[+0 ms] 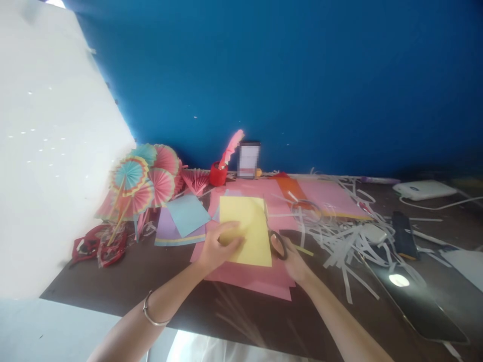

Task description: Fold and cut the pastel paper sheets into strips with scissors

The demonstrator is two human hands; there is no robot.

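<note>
A sheet of yellow paper (251, 216) lies in front of me over a stack of pink paper (249, 281). My left hand (219, 246) holds the sheet in place from its left side, thumb and bent fingers on its surface. A silver bangle (147, 311) circles that wrist. In my right hand (292, 259) is a pair of scissors (278, 245), with the fingers through the dark handle. Their blades run along the yellow sheet's right edge and are hard to make out. A narrow yellow strip (304, 251) lies just right of this hand.
Pleated paper fans (130, 176) stand at the left beside blue paper (187, 215) and purple paper (166, 229). A red container (218, 175) sits at the back. White paper strips (339, 246) and a phone (422, 306) lie on the right. A blue wall (283, 75) rises behind.
</note>
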